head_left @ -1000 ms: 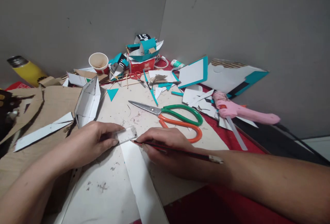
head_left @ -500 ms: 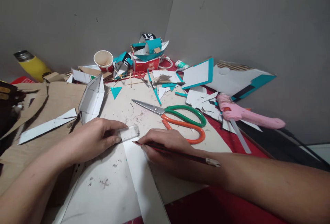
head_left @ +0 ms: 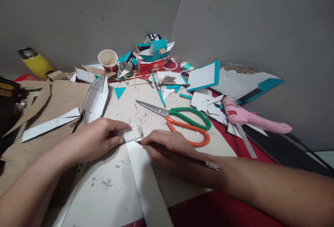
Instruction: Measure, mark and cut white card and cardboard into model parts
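Observation:
My left hand [head_left: 101, 138] is closed on a clear ruler [head_left: 133, 133], pinching it between thumb and fingers. The ruler lies across the far end of a long white card strip [head_left: 146, 181]. In my right hand [head_left: 167, 148] is a dark red pencil [head_left: 182, 155], its tip at the strip just below the ruler's edge. Scissors [head_left: 167, 111] with one green and one orange handle lie beyond my right hand. Close past my left hand stands a folded white card shape [head_left: 96, 98] with pencil lines.
A pink glue gun [head_left: 250, 117] lies at the right with its cord trailing. Behind are a paper cup [head_left: 108, 60] of sticks, a teal card boat [head_left: 153, 53] and card scraps. Brown cardboard [head_left: 64, 98] and a yellow bottle [head_left: 38, 65] are at the left.
The whole view has shifted slightly, so things appear a little further right. Both hands keep their hold, with the pencil tip still near the ruler's edge.

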{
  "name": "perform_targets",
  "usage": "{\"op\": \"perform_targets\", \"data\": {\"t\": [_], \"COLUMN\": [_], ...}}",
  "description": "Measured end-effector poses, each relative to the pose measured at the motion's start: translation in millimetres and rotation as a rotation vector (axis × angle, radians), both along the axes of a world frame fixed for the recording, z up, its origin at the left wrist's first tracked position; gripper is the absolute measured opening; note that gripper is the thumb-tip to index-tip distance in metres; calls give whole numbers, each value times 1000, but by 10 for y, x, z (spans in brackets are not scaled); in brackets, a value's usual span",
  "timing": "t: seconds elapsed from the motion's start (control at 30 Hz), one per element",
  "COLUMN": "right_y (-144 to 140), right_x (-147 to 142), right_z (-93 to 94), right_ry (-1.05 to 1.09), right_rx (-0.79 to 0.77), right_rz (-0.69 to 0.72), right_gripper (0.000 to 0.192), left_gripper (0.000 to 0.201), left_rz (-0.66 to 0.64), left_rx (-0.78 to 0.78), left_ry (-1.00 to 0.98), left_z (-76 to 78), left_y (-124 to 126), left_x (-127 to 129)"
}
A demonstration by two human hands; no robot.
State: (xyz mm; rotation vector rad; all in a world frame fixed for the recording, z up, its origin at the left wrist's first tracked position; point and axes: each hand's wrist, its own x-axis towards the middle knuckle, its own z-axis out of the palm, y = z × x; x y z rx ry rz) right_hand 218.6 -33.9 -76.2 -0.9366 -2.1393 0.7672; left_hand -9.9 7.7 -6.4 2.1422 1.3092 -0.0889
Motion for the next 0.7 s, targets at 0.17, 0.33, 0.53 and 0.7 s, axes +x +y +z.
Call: {"op": "perform_targets", "data": {"t": [0.17,0.33,0.53,0.7], "right_y": [10,18,17,18], "right_x": [2,19,24,23], "right_z": [-55,-61,-36,-38], "right_ry": [-5,-28,-34,-35], "right_rx": [16,15,8,3], "right_rz": [-5,11,6,14], "right_gripper": [19,18,20,21], "left_gripper": [40,40,40,40], "left_rz": [15,25,17,20], "left_rx": [-8,-11,-10,-14], "left_ry": [19,31,24,23], "left_z": [-2,-10,-13,-17], "left_y": [3,-3,1,2], "left_x": [3,2,4,-8]}}
